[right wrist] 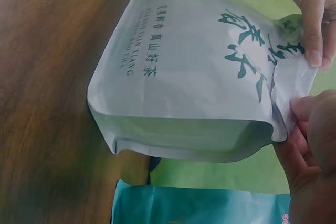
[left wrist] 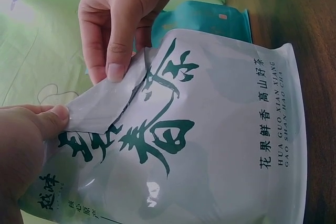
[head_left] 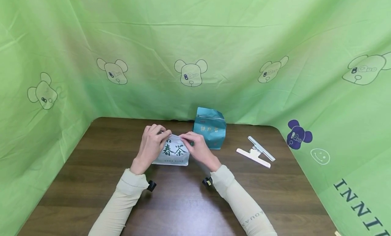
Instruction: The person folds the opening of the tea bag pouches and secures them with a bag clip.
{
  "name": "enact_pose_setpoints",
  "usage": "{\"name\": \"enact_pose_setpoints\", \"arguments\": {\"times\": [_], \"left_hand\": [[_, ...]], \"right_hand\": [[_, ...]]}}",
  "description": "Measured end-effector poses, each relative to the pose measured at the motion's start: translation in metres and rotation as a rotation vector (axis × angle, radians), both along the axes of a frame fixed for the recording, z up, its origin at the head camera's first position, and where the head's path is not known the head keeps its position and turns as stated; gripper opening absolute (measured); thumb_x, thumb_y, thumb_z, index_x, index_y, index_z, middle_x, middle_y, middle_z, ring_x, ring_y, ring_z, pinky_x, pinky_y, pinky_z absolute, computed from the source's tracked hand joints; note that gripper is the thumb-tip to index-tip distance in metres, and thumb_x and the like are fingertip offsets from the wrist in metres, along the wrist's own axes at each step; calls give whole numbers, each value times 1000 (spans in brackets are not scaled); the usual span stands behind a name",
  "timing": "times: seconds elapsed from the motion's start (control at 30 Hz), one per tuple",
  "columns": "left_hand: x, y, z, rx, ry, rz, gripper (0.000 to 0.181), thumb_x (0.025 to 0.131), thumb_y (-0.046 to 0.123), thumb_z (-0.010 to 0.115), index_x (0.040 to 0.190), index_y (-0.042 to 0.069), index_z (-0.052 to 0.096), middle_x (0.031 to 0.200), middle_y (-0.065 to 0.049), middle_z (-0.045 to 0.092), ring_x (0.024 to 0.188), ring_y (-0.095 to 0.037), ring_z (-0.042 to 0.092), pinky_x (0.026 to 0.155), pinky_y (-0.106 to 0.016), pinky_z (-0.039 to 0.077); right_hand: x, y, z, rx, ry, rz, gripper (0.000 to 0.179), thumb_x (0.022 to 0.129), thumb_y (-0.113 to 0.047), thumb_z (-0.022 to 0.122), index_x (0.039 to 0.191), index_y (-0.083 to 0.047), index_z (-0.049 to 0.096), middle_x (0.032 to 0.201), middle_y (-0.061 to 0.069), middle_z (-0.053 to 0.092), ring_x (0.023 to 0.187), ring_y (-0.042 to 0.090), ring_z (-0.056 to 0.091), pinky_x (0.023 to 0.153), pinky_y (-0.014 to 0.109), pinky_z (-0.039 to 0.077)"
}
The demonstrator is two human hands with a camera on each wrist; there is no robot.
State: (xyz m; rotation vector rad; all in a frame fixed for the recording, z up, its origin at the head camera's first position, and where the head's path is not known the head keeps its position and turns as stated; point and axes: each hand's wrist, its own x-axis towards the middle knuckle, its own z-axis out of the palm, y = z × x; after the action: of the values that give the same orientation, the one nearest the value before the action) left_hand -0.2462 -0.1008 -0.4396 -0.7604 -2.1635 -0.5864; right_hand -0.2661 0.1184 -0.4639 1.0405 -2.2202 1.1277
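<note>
A white tea bag [head_left: 172,158] with green Chinese lettering stands upright on the table, its top edge folded over toward the front. My left hand [head_left: 152,142] pinches the left end of that folded top. At the other end my right hand [head_left: 198,147] pinches the fold between thumb and fingers. The left wrist view shows the folded flap [left wrist: 107,106] lying slanted over part of the lettering. In the right wrist view the bag's gusseted side [right wrist: 194,135] bulges out below the fold.
A teal tea bag [head_left: 209,130] stands just behind and right of the white one. Farther right, a white sealing clip [head_left: 253,157] and a pale blue-grey one [head_left: 261,148] lie on the brown table [head_left: 180,202]. Green printed cloth [head_left: 189,32] hangs around the table's back and sides.
</note>
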Motion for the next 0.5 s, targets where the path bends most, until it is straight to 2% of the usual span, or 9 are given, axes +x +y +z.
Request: {"name": "enact_pose_setpoints", "arguments": {"times": [0.23, 0.5], "left_hand": [[0, 0, -1, -4, 9, 7, 5, 90, 12, 77, 94, 12, 79, 88, -5, 66, 84, -25, 58, 79, -41, 42], [-1, 0, 0, -5, 2, 6, 6, 88, 12, 78, 94, 12, 79, 88, -5, 66, 84, -25, 58, 79, -40, 42]], "right_hand": [[1, 0, 0, -9, -70, -59, 11, 92, 1, 71, 101, -2, 77, 92, 9, 74, 80, 17, 69, 72, 27, 58], [3, 0, 3, 46, -14, -48, 16, 92, 7, 68, 103, 2, 77, 93, 12, 73, 81, 19, 67, 70, 28, 56]]}}
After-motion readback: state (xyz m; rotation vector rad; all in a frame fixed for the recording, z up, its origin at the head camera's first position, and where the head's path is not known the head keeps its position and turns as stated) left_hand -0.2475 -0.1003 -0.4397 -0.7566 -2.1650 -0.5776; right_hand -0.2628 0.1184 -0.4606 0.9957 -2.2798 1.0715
